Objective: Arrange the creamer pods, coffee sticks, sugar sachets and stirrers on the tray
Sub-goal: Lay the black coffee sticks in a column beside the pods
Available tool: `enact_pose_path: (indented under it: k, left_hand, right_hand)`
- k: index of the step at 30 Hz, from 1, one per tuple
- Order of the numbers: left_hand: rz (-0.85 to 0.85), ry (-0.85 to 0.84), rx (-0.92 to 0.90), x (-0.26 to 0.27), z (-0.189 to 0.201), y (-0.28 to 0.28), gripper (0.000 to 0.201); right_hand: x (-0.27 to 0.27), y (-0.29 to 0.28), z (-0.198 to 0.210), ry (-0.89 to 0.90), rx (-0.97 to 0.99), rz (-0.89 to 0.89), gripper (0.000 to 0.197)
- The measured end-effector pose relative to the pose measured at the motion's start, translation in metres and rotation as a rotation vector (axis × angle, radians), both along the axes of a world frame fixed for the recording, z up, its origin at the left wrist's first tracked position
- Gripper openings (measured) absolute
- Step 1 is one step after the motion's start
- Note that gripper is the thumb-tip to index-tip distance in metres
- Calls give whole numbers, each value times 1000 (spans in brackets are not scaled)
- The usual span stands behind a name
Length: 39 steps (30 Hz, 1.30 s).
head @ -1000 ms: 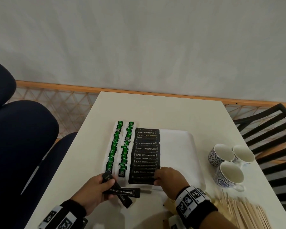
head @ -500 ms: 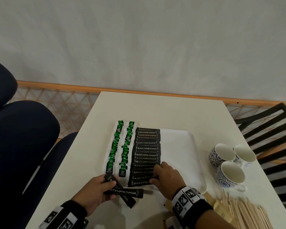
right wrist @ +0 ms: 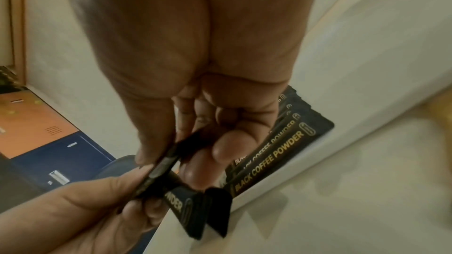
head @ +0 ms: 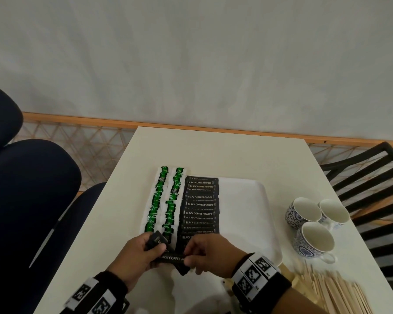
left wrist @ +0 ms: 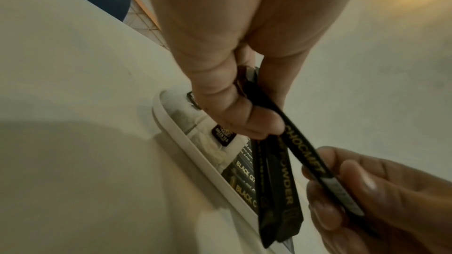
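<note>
on the worktop (head: 213, 155) a tray (head: 247, 200) holds two sachet columns (head: 166, 200) at its left, a coffee stick column (head: 200, 205) beside them, three cups (head: 313, 225) right of the tray, stirrers (head: 340, 293) nearer right.

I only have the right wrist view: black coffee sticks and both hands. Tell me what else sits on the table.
Observer: Three blue-patterned cups stand together to the right of the tray.
Operator: Report the stirrers.
Observer: The wooden stirrers lie in a pile at the near right corner of the table, off the tray.
Operator: Now the tray's left side.
Observer: Two rows of green sachets lie there, left of the laid-out row of coffee sticks.
</note>
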State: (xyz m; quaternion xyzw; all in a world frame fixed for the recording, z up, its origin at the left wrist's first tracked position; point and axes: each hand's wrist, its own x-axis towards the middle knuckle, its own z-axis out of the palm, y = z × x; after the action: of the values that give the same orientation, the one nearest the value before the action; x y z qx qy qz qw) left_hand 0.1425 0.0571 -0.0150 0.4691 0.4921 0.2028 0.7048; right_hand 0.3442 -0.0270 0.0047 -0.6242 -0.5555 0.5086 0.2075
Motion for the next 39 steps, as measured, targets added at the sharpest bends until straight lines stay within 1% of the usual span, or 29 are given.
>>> enact_pose_path:
  k: [3,6,7,10,12,16,20,24,29,31,33,34,35,37,38,39]
  left_hand:
    - [-3,9,18,2,0,-1,9]
    - [34,39,33,-4,-1,2,8]
    - [41,58,34,-8,-2,4,8]
    - [52,108,11,-21,-8,9,12]
    - [59,126,-11,-26,-11,10,11]
    - [45,125,-39,-23,-13,6,8]
    - [34,102,-58,-22,-11,4,7]
    - [45,63,-93,-23,-10,4,10]
    - [45,4,-127,-22,-5,2,12]
    - [40,-4,-128,-21,-4,2,13]
    - [31,-4,-124,-20,-3,1,15]
    - [34,0,-119,-19,-2,1,15]
    - [38,6,-114,-18,-2,0,15]
    - [35,17,-99,-15,0,-1,16]
    - [25,23,-89,-13,1,-2,17]
    - [10,31,-80,-10,1,-3,18]
  right_hand:
    - [5,-1,1,-46,-19,22,14]
    - [14,-4,-1,-159,-40,32,12]
    - [19,-5,-2,-207,-33,7,9]
    - [34,-6,-12,-402,22,-135,10]
    - [39,-6,-19,-487,43,-203,7]
    - [30,-6,-37,-541,51,-194,13]
    - [18,-6,-47,-575,106,-174,14]
    - [12,-6,-50,-702,185,-133,16]
    - [10,-4,-47,-777,228,-141,16]
    - [9,-4,-47,-785,242,-156,16]
    - [7,-3,-44,-762,310,-166,17]
    - [6,-2,-40,-696,346,-164,18]
    - [5,-2,-35,-580,359,-158,19]
    - [2,-2,-23,-325,283,-107,20]
    - [-1,-3,-18,-245,232,-74,19]
    - [-2,-4,-16,-202,195,-46,20]
